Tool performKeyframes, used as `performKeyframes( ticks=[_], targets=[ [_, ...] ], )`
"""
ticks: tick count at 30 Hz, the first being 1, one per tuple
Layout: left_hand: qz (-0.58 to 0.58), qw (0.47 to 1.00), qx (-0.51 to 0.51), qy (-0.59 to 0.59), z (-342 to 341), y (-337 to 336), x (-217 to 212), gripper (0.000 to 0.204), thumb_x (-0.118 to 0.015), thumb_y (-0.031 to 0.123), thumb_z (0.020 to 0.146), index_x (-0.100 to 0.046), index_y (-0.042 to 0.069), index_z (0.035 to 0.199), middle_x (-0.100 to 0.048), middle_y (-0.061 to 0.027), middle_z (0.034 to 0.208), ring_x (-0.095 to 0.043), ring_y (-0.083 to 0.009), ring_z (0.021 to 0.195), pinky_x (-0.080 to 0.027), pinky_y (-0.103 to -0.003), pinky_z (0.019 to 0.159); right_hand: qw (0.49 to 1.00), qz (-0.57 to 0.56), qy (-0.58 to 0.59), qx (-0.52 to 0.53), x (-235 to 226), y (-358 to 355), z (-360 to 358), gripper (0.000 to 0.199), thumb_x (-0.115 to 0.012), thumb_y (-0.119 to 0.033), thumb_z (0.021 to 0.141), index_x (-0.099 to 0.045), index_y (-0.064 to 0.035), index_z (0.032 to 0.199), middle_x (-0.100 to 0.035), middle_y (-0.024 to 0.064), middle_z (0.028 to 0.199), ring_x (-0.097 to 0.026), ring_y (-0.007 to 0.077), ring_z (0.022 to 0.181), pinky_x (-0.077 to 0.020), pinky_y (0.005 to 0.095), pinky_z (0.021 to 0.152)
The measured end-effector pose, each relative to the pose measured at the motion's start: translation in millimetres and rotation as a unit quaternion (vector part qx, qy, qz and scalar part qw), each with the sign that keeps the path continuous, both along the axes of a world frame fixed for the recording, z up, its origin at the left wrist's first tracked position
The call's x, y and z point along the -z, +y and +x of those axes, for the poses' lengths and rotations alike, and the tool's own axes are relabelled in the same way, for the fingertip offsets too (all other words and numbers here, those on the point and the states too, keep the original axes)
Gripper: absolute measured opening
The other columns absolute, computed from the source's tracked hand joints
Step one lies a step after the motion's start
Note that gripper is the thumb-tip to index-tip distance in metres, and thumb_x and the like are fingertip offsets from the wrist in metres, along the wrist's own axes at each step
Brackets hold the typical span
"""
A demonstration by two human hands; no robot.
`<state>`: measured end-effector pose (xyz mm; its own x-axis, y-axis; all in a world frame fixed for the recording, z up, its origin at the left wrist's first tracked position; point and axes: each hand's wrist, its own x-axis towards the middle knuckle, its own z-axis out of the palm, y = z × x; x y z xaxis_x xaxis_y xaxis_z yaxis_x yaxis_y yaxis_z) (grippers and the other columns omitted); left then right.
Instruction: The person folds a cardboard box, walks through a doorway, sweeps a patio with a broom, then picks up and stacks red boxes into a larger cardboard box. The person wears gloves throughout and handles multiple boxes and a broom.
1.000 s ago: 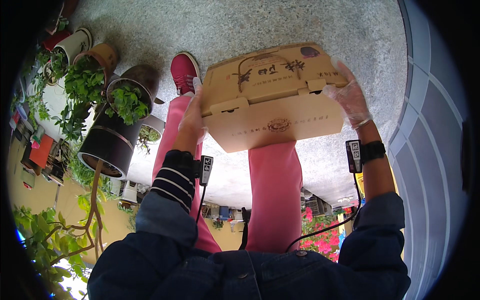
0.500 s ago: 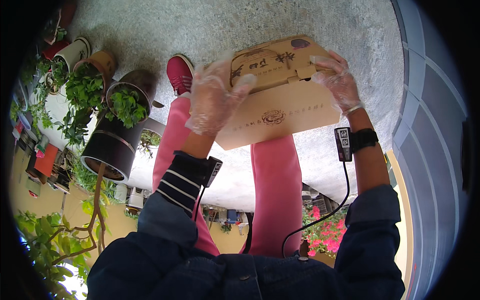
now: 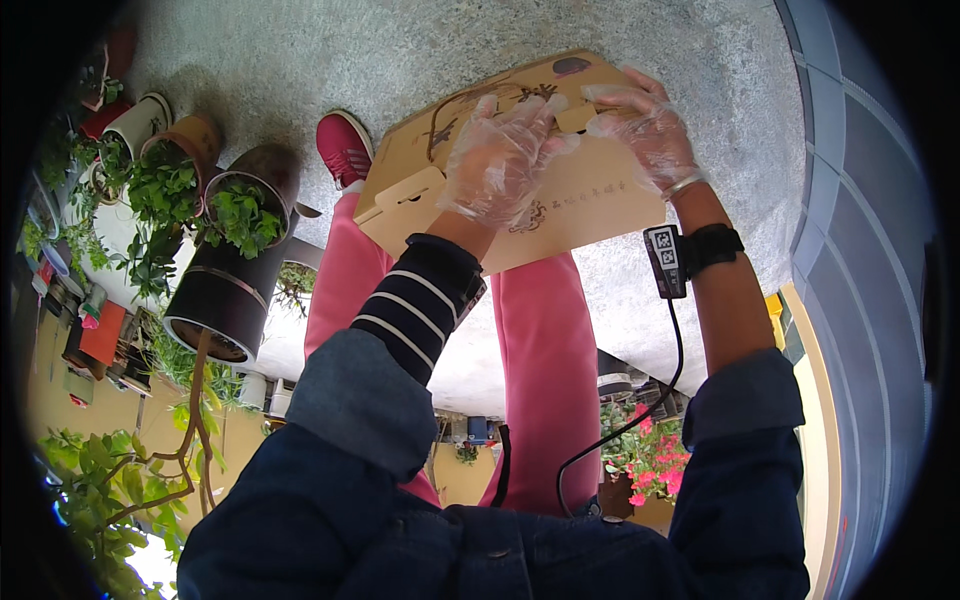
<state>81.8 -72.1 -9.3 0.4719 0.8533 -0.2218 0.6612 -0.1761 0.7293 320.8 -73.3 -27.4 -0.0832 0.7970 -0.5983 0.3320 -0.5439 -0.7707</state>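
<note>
A tan cardboard box (image 3: 600,215) with dark printing and a cord handle (image 3: 435,135) rests across the front of my pink-trousered legs. Both hands wear clear plastic gloves. My left hand (image 3: 505,165) lies over the front top edge of the box, its fingers spread toward the lid and holding nothing. At the right end, my right hand (image 3: 648,135) grips the box by its top edge, thumb toward the lid's tab. A tab in a slot (image 3: 408,188) shows at the left of that edge. The box's far and under sides are hidden.
Several potted plants (image 3: 245,215) stand at the left, one in a tall black pot (image 3: 225,295). My red shoe (image 3: 345,148) is on the grey concrete floor (image 3: 450,50). A grey panelled surface (image 3: 860,250) runs along the right. A black cable (image 3: 640,415) hangs from my right wrist device.
My left hand has moved right along the box's front edge, uncovering the left tab. The box has shifted a little away and to the left. My right hand has moved slightly left.
</note>
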Motion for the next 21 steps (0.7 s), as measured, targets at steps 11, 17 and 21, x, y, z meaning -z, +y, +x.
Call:
performKeyframes(
  ticks=[11,17,21],
  targets=[
    [-0.514,0.811,-0.217,-0.176,9.3,45.6,-18.8,0.030,-0.070,0.024,0.098,-0.072,0.000,0.116,-0.070,0.0012,0.093,-0.064,-0.0080,0.079,-0.054,-0.025,0.072,0.996,-0.069,0.018,-0.062,-7.4,12.7,10.2,0.046,-0.079,-0.013,0.083,-0.069,-0.0141,0.128,-0.028,0.0100,0.161,-0.044,0.0257,0.141,-0.0459,0.0388,0.111],
    [-0.333,0.939,0.082,-0.013,16.0,76.2,-1.2,0.028,-0.071,0.021,0.095,-0.073,0.000,0.114,-0.074,-0.0068,0.096,-0.066,-0.0092,0.083,-0.056,-0.028,0.074,0.971,-0.070,0.222,0.057,3.6,8.4,24.4,0.073,-0.079,-0.018,0.087,-0.046,-0.0075,0.151,-0.045,0.0093,0.154,-0.049,0.0212,0.136,-0.0435,0.0388,0.113],
    [-0.341,0.934,0.106,-0.023,22.8,79.5,0.6,0.031,-0.069,0.019,0.095,-0.071,0.002,0.121,-0.075,-0.0087,0.100,-0.067,-0.0104,0.085,-0.056,-0.030,0.077,0.948,-0.105,0.240,0.181,4.5,5.5,28.9,0.051,-0.067,-0.028,0.097,-0.054,-0.0132,0.144,-0.051,0.0098,0.150,-0.051,0.0242,0.135,-0.0419,0.0370,0.112]
  ],
)
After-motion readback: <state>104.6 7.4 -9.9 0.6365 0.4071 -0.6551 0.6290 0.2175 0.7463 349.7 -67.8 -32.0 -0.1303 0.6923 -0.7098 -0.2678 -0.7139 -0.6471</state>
